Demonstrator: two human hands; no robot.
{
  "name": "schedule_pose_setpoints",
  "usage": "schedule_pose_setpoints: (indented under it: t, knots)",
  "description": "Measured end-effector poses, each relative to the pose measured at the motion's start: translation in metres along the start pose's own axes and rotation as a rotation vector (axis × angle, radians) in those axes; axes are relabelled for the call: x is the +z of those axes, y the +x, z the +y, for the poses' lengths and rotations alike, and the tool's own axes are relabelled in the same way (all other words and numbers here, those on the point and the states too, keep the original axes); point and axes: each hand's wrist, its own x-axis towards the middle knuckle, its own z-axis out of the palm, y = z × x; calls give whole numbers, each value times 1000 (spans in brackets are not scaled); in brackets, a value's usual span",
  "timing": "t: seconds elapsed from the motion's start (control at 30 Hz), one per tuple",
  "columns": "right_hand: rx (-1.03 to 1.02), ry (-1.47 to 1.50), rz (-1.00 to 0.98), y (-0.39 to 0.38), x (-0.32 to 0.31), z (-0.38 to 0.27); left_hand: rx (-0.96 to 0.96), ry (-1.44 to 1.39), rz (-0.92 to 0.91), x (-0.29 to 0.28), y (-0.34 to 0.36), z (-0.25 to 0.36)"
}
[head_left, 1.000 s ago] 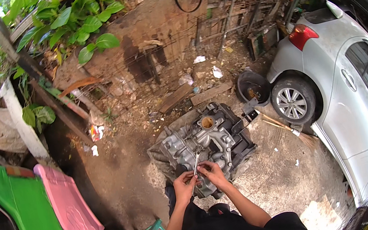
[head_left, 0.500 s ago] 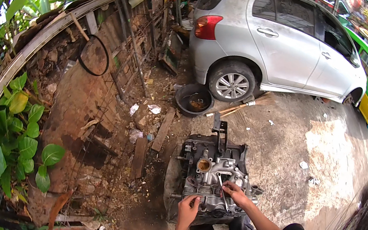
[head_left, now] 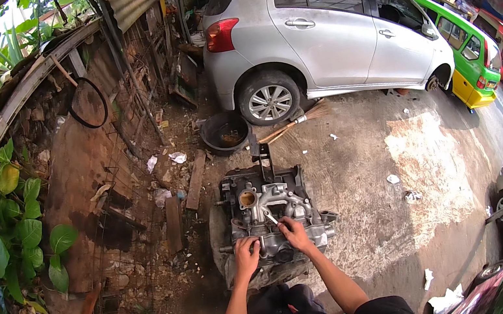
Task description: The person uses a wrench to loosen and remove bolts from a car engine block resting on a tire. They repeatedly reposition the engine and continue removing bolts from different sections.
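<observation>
A grey metal engine (head_left: 258, 192) sits on the ground right before me, with a round opening at its upper left. My right hand (head_left: 294, 235) is closed around a silver wrench (head_left: 270, 216), whose far end points up and left over the metal pipes. On the engine's near left part rests my left hand (head_left: 246, 255), its fingers curled in and the thumb close to them. Whatever those fingers pinch is too small or hidden to make out. A black bracket (head_left: 263, 161) stands up from the engine's far side.
Beyond the engine are a black basin (head_left: 226, 133), a broom (head_left: 300, 120) and a silver car (head_left: 324, 34). Wooden planks (head_left: 196, 180) and litter lie to the left. A green and yellow vehicle (head_left: 466, 67) stands at the far right.
The view has swung, so the engine and car appear further left. The wrench, upright before, now slants up and left in my right hand. My left hand stays at the engine's near left.
</observation>
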Motion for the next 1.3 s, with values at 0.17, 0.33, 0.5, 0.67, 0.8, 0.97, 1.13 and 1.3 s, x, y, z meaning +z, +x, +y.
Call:
schedule_pose_setpoints:
  t: [0.17,0.33,0.5,0.67,0.8,0.97,1.13,1.3]
  knots:
    - [-70,-92,24,-6,2,-6,17,2,-35,-5,-3,-5]
    - [-143,-241,104,-23,12,-7,-6,31,-34,2,2,-10]
    - [-202,-351,145,-29,20,-13,-10,46,-130,-3,14,-14]
    - [-60,-418,203,-30,28,-19,-83,-39,-323,-16,31,-9]
    - [68,-460,306,-21,40,-25,86,-106,-454,-34,54,-5]
    - [211,-503,436,-12,54,-32,217,-69,-601,-40,73,-11]
    - [198,-462,467,-12,55,-38,308,-33,-547,-32,72,-22]
    - [257,-517,362,-5,45,-44,249,-44,-552,-27,74,-26]
